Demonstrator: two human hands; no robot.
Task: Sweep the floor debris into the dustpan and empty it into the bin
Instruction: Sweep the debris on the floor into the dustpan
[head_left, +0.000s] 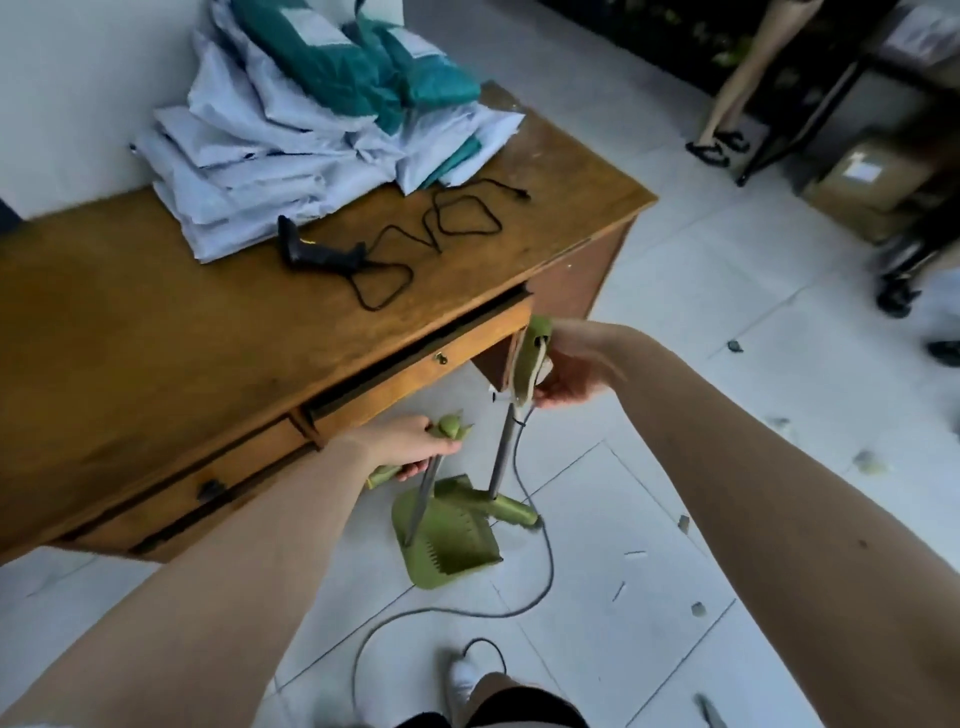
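Two near-upright poles rise off the desk's (156, 338) front-right corner: left hand (410, 441) grips the green plastic dustpan's (452, 545), right hand (571, 364) the green broom's (511, 512). Scattered debris (698, 609) lies rightward on the white tiled floor (649, 312), nearer the broom.

debris (870, 461): too small to identify | legs (737, 88): cut off by top edge

Green dustpan (457, 545) on floor, pole upright; green broom (511, 512) beside; debris (868, 461) scattered right.
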